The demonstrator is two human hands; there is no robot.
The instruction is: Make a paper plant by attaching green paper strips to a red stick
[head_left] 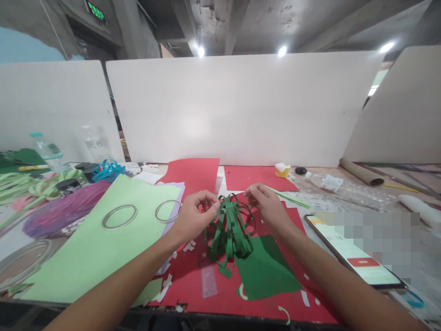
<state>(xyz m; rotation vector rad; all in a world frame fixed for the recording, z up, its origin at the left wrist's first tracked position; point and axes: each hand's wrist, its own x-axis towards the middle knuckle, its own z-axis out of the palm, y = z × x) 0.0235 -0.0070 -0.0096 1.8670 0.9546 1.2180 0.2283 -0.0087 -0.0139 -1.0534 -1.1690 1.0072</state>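
While the green strips (230, 230) stand bunched up over the red paper (186, 294), right in the middle of the table, both hands are up around the top of the bunch. Left hand (198, 214) has thumb and fingers pinched on its upper left edge. Right hand (267, 207) is just off the other side, fingers curled in; can't tell if it's got hold of anything. Just below on the right there's a green sheet (268, 271) lying on the red, plus white scraps (189, 247) all over the place. Over on the left, two rings (119, 227) sit on some pale green paper (113, 257), with a purple bag (69, 207) past that and blue strips (108, 171) behind it. Phone (344, 243) is lying screen up beside the right forearm, and a cardboard tube (361, 172) is farther back.
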